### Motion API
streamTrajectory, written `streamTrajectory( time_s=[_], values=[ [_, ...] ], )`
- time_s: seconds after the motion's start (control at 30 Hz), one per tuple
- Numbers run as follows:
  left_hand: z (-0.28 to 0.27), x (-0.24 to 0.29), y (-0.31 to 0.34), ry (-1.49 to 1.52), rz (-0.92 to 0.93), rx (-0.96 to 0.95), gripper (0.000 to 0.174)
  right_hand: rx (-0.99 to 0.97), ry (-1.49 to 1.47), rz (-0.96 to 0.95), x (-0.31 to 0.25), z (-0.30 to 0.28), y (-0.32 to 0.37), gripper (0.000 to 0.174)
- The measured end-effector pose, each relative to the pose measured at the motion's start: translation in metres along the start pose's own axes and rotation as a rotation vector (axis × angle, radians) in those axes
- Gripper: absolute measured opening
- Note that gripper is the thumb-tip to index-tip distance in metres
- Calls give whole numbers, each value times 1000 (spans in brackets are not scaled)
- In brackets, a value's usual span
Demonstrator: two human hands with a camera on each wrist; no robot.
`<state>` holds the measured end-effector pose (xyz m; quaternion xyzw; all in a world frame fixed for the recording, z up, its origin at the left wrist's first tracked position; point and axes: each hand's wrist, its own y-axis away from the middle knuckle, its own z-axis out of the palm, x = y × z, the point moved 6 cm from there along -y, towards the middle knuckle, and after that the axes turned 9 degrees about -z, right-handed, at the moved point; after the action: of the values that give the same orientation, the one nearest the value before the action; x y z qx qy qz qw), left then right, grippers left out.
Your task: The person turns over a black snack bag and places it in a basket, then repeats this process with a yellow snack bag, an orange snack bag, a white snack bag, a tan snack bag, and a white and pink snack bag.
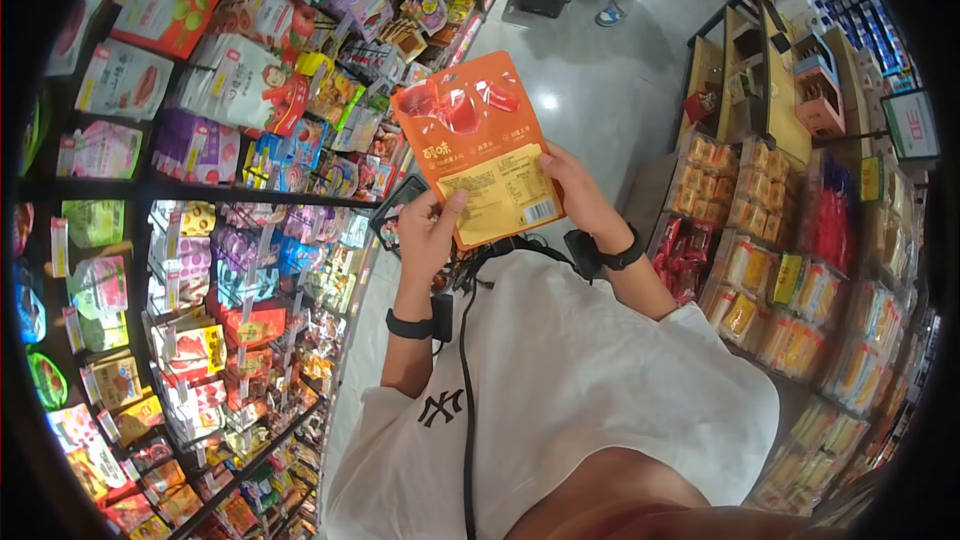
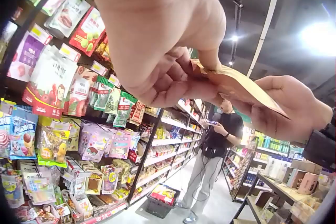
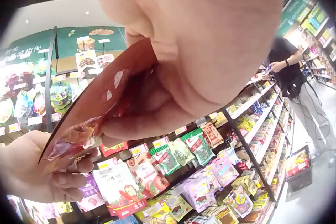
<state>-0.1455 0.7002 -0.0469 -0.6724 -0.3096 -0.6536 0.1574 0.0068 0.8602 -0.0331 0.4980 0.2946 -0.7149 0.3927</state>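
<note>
An orange snack pouch [image 1: 475, 145] with clear windows and a yellow label with a barcode is held in both hands, label side toward the head camera. The left hand [image 1: 430, 232] pinches its lower left edge, thumb on the label. At the lower right edge the right hand [image 1: 583, 202] grips it, thumb on the front. In the left wrist view the pouch [image 2: 244, 87] appears nearly edge-on between the left hand [image 2: 163, 35] and the right hand [image 2: 289, 106]. The right wrist view shows its back [image 3: 100, 103], with the right hand's [image 3: 184, 50] fingers behind it.
Shelves of hanging snack bags [image 1: 240, 90] rise on the left. Packaged goods [image 1: 760, 280] line the right side. A black basket [image 1: 540, 2] with packets stands on the aisle floor [image 1: 590, 70], near another person [image 2: 212, 150]. A second basket [image 1: 388, 225] shows partly behind the left hand.
</note>
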Motion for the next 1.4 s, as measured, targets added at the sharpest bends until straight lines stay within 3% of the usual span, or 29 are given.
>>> streamTrajectory(
  time_s=[0.43,0.57,0.77,0.97,1.13,1.4],
  values=[
    [-102,-24,45,-18,-20,140,30,-129,62,53,22,107,-16,54],
    [-129,-27,67,87,-26,180,30,-132,84,73,36,139,-14,46],
    [-171,-42,98,8,-96,179,28,-182,212,81,60,183,-9,42],
    [-206,-57,126,102,-50,247,27,-224,309,102,86,222,-5,40],
    [-232,-71,152,59,-165,252,29,-282,279,155,103,254,-5,43],
    [-263,-87,183,83,-157,399,29,-419,296,170,122,296,-20,39]
  ],
)
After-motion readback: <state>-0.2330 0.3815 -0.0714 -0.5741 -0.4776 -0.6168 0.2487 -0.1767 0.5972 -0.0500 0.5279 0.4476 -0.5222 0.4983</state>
